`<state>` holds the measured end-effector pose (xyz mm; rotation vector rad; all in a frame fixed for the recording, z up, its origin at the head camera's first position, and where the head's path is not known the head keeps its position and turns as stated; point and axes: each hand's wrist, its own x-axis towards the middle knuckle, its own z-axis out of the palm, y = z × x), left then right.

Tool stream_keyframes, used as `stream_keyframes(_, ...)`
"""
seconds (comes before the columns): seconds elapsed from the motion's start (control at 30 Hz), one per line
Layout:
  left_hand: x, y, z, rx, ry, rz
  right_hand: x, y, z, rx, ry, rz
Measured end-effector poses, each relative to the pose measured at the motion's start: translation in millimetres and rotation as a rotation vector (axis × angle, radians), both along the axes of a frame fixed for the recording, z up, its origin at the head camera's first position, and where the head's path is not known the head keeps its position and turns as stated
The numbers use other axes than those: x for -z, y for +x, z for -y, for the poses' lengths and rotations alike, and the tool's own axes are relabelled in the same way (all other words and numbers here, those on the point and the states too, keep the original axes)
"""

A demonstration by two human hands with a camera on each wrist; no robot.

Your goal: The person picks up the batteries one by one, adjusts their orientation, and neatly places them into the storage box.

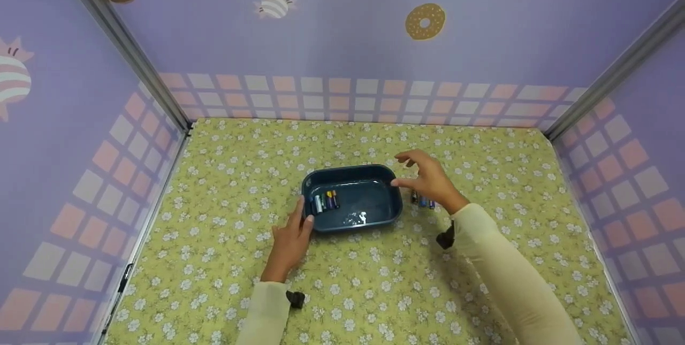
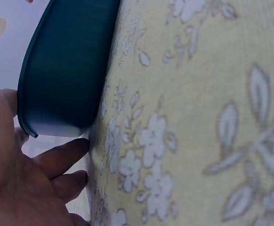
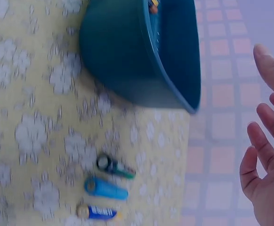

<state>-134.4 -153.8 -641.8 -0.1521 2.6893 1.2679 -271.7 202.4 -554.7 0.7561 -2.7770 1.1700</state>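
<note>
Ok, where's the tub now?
In the head view, the tub sits on the cloth, between the left grip and three loose batteries to its right.

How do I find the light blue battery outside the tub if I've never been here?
Look for the dark blue-green tub on the flowery cloth. Past its right end in the head view, near the right hand, three batteries lie side by side. Yours is the middle one, light blue along its side, between a black-and-green battery and a deep blue one.
</note>
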Motion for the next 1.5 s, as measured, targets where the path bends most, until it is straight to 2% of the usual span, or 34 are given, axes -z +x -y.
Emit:
stream_keyframes(0.23,0.7,0.0,-0.4,-0.01,-0.008,0.001,-4.4,-0.4,-29,0.067,0.005,-0.037)
stream_keyframes(0.57,-0.5,0.9,0.6,0.002,0.008,0.001,7.3,3.4,-59,0.136,-0.006,0.006)
stream_keyframes(1.2,0.2,1.8,1.2,-0.006,0.019,0.011,54.3,9.8,-94,0.157,0.028,0.273)
stream_keyframes(1.5,0.4,1.1,0.9,-0.004,0.029,0.004,69.2,13.5,-100,0.157,0.031,0.363)
